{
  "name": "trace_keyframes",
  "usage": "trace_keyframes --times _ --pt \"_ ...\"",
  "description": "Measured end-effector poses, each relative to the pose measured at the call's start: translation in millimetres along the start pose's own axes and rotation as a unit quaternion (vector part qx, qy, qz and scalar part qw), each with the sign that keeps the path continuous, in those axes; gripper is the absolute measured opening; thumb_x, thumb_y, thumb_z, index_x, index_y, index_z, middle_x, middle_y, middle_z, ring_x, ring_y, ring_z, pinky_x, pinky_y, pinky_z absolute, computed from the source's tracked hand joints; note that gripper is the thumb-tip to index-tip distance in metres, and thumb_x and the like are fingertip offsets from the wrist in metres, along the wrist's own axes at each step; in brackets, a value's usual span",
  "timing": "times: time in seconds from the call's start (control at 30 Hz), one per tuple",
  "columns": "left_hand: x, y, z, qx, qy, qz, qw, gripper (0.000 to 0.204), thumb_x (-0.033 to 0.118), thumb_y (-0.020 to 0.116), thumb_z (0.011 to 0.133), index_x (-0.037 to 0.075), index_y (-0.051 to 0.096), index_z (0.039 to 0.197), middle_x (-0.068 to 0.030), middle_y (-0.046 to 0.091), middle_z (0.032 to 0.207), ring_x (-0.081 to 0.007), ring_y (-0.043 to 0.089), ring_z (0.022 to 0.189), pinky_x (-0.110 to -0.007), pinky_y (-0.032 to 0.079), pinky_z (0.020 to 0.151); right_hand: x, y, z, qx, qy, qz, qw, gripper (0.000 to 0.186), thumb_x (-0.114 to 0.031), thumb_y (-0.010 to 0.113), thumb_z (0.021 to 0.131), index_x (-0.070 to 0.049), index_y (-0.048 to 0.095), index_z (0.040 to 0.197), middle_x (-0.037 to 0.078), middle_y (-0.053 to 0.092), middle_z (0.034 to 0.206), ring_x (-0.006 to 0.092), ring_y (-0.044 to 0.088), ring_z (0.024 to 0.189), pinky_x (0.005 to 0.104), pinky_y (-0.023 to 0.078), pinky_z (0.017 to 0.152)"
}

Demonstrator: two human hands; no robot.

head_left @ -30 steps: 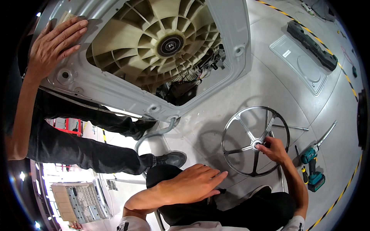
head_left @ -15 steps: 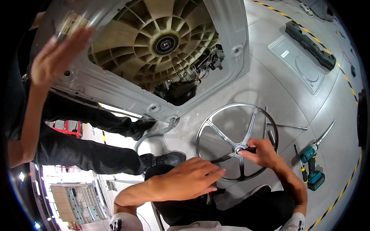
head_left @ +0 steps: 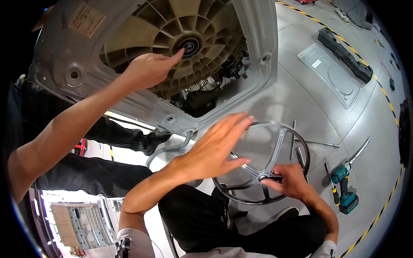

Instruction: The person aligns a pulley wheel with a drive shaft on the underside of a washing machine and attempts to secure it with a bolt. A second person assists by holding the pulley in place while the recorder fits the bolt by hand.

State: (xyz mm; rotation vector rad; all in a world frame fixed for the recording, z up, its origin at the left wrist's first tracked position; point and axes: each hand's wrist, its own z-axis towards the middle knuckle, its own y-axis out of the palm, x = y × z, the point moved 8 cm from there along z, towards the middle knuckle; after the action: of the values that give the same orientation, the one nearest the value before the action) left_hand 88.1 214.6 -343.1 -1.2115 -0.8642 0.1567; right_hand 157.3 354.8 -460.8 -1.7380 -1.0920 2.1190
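Observation:
My left hand [head_left: 215, 148] is raised over the near left part of a metal spoked pulley wheel [head_left: 306, 150], its fingers extended, holding nothing. My right hand [head_left: 287, 181] grips that wheel at its hub. Beyond them is a grey metal appliance cabinet [head_left: 77, 53] with a large opening, showing a ribbed plastic drum back [head_left: 150, 32] with a dark bearing [head_left: 189, 45] at its centre. A co-worker's hand [head_left: 146, 71] points a finger at or onto the bearing; whether it touches cannot be told. A grey hose [head_left: 170, 148] runs from the cabinet's lower edge.
The co-worker's dark-trousered legs [head_left: 94, 172] are at left. On the floor at right lie a teal cordless driver [head_left: 346, 187], a screwdriver [head_left: 331, 185], metal bars [head_left: 318, 142], a grey cover plate [head_left: 333, 81] and a black moulded piece [head_left: 344, 53]. Yellow-black tape [head_left: 383, 198] runs along the floor.
The co-worker's hand has moved from the panel's upper left to the bearing. My left hand has risen forward. My right hand and the wheel have shifted left and slightly toward me.

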Motion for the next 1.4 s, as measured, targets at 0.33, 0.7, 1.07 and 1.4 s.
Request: trace_keyframes --times 0.33,0.7,1.07,1.4 --pt "-68.0 76.4 -29.7 -0.249 -0.131 -0.628 0.725 0.087 0.048 0.067 0.079 0.002 0.029 0.142 -0.0186 0.044 0.135 -0.026 0.045 0.124 -0.037 0.036 0.102 -9.5 -10.4 -5.7 0.054 -0.082 0.031 0.995 0.033 -0.032 0.079 0.069 -0.005 0.062 0.071 0.009 0.057 0.056 0.0282 0.055 0.049 0.0344 0.041 0.045" --pt "-62.5 124.8 -37.4 -0.284 -0.248 -0.72 0.583 0.095 0.079 0.023 0.082 0.004 0.036 0.139 -0.0155 0.04 0.141 -0.0283 0.036 0.131 -0.043 0.026 0.108 19.4 -13.2 -9.5 0.115 0.042 0.242 0.963 0.027 -0.018 0.08 0.072 0.002 0.061 0.073 0.005 0.054 0.055 0.0083 0.046 0.05 0.0256 0.037 0.046" --pt "-24.1 137.9 -32.7 -0.368 -0.121 -0.686 0.616 0.081 0.06 0.034 0.091 0.004 0.015 0.147 -0.0114 0.034 0.145 -0.0202 0.037 0.128 -0.032 0.032 0.098 20.5 -5.1 -7.5 0.051 0.064 0.271 0.959 0.026 -0.014 0.076 0.074 0.004 0.064 0.088 0.003 0.062 0.066 0.0062 0.053 0.058 0.0216 0.042 0.053" --pt "-25.7 138.8 -31.7 -0.325 -0.183 -0.721 0.584 0.074 0.045 0.047 0.093 0.002 0.019 0.145 -0.0123 0.038 0.142 -0.0204 0.047 0.122 -0.031 0.035 0.101 17.3 -5.0 -0.8 0.053 0.062 0.28 0.957 0.032 -0.016 0.073 0.078 0.005 0.064 0.1 0.009 0.065 0.076 0.0105 0.058 0.067 0.0254 0.048 0.064"
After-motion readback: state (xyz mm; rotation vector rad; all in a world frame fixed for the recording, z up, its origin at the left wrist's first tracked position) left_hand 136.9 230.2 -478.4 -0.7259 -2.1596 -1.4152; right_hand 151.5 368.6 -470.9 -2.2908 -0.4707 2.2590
